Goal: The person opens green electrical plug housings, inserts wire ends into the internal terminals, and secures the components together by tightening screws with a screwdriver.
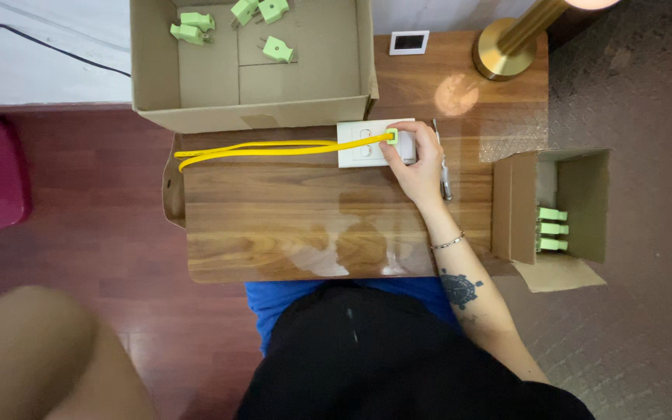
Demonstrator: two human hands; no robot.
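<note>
We're looking straight down on a wooden counter (pixel 289 225), and the right hand (pixel 416 159) is out at its far edge, resting on a white socket plate (pixel 361 145). The fingers (pixel 406 134) are curled and pinched around a small green plug (pixel 390 138) that sits against the plate's face; whether its pins are fully seated in the socket, we can't tell from up here. From that plug a yellow cable (pixel 258 148) runs leftward across the counter's far edge and doubles back on itself in a long flat loop near the left corner.

Just beyond the plate stands a big open cardboard box (pixel 305 85), and inside it we count several loose green plugs (pixel 192 27) scattered toward the back. To the right of the hand a slim metal tool (pixel 443 173) lies on the wood, just beside the wrist; we can't make out what kind. A thin bracelet (pixel 448 242) circles the wrist, and there's a dark tattoo (pixel 460 289) further up the forearm.

Off the counter's right end a smaller cardboard box (pixel 577 206) stands open, holding three green plugs stacked neatly (pixel 552 229). A brass lamp base (pixel 503 50) sits at the far right corner, with a small white-framed square (pixel 409 42) near it.

The left hand isn't in view at all.
</note>
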